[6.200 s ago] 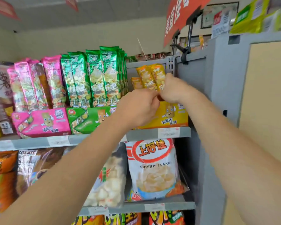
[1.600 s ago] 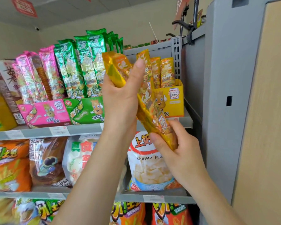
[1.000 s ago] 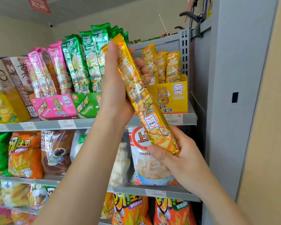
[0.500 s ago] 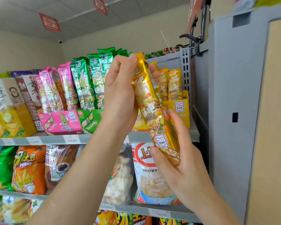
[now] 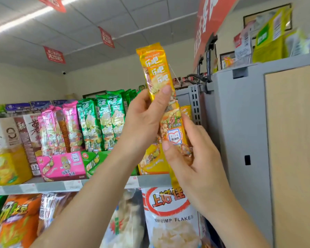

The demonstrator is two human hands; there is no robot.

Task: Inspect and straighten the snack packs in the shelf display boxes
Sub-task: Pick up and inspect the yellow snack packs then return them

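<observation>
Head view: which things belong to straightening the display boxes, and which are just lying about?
Job: yellow snack pack, held by left hand and right hand; yellow display box; green snack packs; pink snack packs; pink display box.
Just there: shrimp flakes bag; orange snack bag; red ceiling signs; grey cabinet.

Above the green snack packs point(image 5: 106, 120) we see open air up to the ceiling point(image 5: 132, 15). The gap over the yellow display box point(image 5: 153, 163) lies between those packs and the grey shelf end panel point(image 5: 240, 131); our left hand point(image 5: 143, 122), right hand point(image 5: 195, 154) and the upright yellow pack point(image 5: 157, 74) block its front.
</observation>
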